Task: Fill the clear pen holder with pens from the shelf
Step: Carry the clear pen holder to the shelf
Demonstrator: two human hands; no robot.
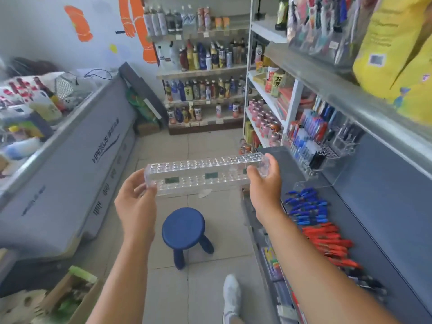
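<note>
I hold a long clear pen holder (201, 174) level in the air over the aisle; its top is full of small holes and no pens stand in it. My left hand (136, 197) grips its left end and my right hand (265, 178) grips its right end. On the grey shelf (374, 206) to my right lie loose pens: a pile of blue pens (305, 208), then red pens (329, 242), then dark pens (369, 282) nearest me.
A blue stool (183, 228) stands on the tiled floor below the holder. A clear pen display rack (320, 148) sits further along the shelf. A grey chest freezer (77, 174) lines the left side. Bottle shelves (203, 73) close the aisle's far end. A cardboard box (70, 298) sits bottom left.
</note>
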